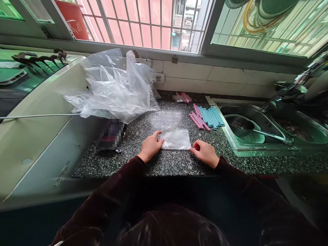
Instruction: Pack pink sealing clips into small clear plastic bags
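Over speckled counter (pixel 169 165), half-curled hands (pixel 151 147) (pixel 206 154) flank plastic bag (pixel 176 139)

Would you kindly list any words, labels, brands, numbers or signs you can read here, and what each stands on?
No text can be read.
Red pot: a white mark, not legible as words.
Dark pixelated item: blurred out, so any print on it cannot be read.
Flat plastic bag: no print that I can make out.

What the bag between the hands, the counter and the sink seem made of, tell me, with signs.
Bag: likely thin plastic film, glossy; translucent, with creases and highlights. Counter: polished stone or a lookalike, perhaps granite; dark, pale-speckled, with a bright sheen. Sink: apparently metal, probably stainless steel, fairly shiny; greyish with reflections.
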{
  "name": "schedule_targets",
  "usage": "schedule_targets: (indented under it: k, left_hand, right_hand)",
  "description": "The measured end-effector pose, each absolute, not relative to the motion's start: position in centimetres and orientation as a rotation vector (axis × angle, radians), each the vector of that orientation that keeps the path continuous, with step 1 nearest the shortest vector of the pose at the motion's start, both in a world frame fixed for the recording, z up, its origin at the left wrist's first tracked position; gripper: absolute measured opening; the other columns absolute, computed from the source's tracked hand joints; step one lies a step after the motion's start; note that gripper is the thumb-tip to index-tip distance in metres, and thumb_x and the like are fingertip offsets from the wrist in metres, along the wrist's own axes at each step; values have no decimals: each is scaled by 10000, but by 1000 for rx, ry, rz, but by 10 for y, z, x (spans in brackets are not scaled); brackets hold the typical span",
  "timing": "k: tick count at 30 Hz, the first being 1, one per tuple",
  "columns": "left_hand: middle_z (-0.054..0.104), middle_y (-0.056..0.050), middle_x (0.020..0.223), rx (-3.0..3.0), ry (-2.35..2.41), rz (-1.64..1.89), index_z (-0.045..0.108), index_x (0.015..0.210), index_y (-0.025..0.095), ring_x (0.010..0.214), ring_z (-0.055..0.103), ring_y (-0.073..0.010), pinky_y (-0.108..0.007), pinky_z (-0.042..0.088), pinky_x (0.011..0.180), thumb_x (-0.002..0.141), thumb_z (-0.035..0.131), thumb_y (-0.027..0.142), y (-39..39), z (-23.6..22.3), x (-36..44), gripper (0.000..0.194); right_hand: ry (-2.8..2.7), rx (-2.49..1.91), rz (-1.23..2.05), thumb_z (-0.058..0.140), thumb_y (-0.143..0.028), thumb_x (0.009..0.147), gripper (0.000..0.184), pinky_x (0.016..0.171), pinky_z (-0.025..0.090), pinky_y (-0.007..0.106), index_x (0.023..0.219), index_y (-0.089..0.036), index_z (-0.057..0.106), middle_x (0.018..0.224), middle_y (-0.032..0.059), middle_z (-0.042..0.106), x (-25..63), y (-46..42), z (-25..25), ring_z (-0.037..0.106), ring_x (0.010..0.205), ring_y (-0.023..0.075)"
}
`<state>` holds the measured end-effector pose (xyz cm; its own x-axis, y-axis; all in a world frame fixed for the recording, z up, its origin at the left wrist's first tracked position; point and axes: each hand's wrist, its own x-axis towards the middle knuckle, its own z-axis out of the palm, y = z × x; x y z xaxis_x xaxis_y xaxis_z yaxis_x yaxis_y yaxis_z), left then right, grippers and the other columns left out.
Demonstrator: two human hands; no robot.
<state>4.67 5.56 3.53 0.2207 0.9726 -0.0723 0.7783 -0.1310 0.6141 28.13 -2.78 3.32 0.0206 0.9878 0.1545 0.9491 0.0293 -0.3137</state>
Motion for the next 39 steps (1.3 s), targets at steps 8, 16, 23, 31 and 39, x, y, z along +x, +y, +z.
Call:
schedule_targets:
  k: [8, 16, 23, 31, 39]
  left_hand:
    - [653, -6, 696, 2022, 1622, 439, 499, 1239, 201, 653, 600, -170, -239, 358, 556, 789, 549, 288, 59, 36, 49, 461]
    - [638, -5, 680, 2086, 1588, 499, 475, 1258, 172, 641, 593, -164, -240, 396, 582, 780, 552, 249, 62, 33, 43, 490]
    - [606, -119, 1087, 2735, 1045, 943, 580, 1130, 164, 1002, 552, -251, -359, 435, 852, 734, 619, 454, 45, 31, 54, 492]
    - [665, -48, 763, 2569, 955, 928, 661, 775, 176, 708, 582, -155, -274, 430, 668, 851, 493, 254, 37, 42, 59, 200]
    - [521, 16, 557, 2029, 917, 890, 591, 613, 140, 529, 448, -83, -199, 345, 503, 832, 512, 325, 18, 79, 30, 298]
  right_hand:
    - [-2440, -1390, -507, 498, -228, 855, 173, 645, 284, 286, 748, -172, 623, 742, 50, 593, 287, -26, 24, 442, 698, 162]
    - [-2493, -1347, -676, 490, -147, 840, 214, 633, 250, 297, 642, -155, 570, 681, 57, 555, 284, -20, 22, 389, 682, 167]
    - [-2572, -1267, -577, 448, -150, 855, 207, 643, 293, 288, 688, -148, 570, 706, 63, 544, 281, -16, 57, 388, 678, 163]
    - [-2439, -1119, -285, 465, -293, 880, 186, 690, 407, 313, 839, -160, 589, 802, 65, 576, 277, -9, 113, 476, 773, 178]
    - [-2227, -949, 166, 604, -329, 797, 157, 707, 441, 329, 780, -176, 574, 790, 43, 591, 252, 7, 128, 511, 762, 155]
